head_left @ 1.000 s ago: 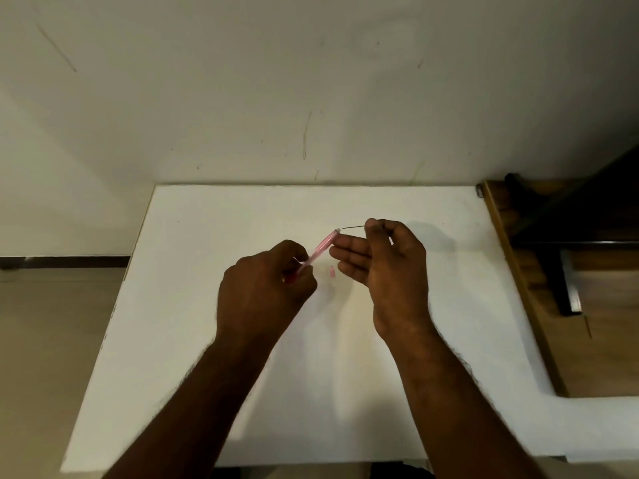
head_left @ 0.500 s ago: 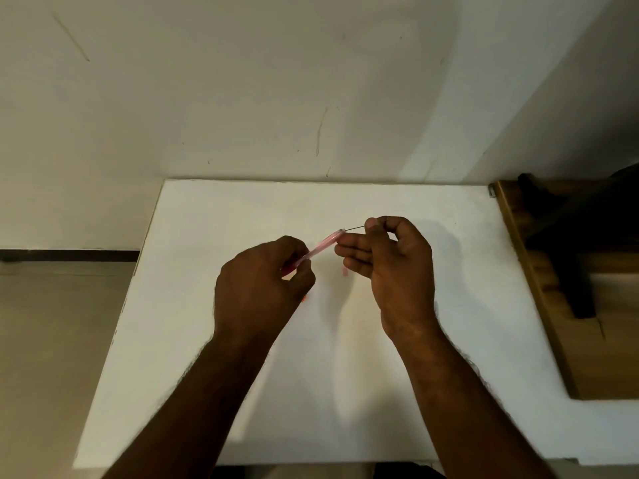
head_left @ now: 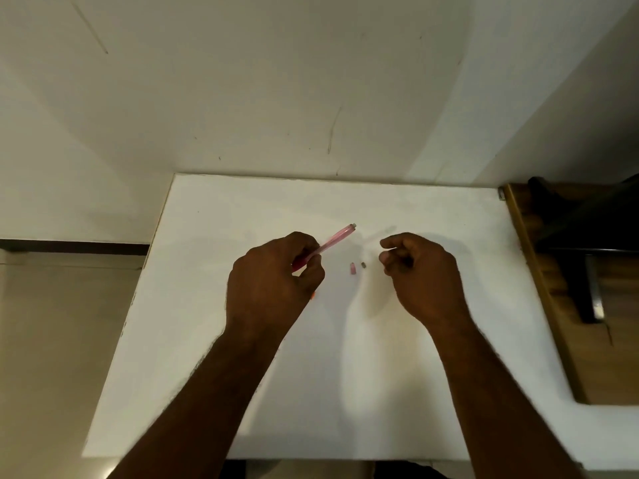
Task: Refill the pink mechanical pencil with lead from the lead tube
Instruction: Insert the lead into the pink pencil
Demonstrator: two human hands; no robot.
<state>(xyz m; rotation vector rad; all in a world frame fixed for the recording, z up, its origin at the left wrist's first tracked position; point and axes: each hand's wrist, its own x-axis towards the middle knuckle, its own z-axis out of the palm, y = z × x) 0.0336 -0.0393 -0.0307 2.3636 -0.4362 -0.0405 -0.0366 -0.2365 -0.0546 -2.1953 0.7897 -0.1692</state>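
I see the left hand (head_left: 273, 281) gripping the pink mechanical pencil (head_left: 332, 240) above the white table (head_left: 397, 392), its open back end angled up and to the right. My right hand (head_left: 420, 273) sits apart from it, fingers curled with thumb against forefinger; whether lead is pinched there, I cannot tell. A small pink cap (head_left: 352, 268) and a grey piece (head_left: 363, 265) lie between the hands.

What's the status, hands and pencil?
Left hand grips pencil, open end up. Right hand curled, apparently empty. Two small caps on table between hands.
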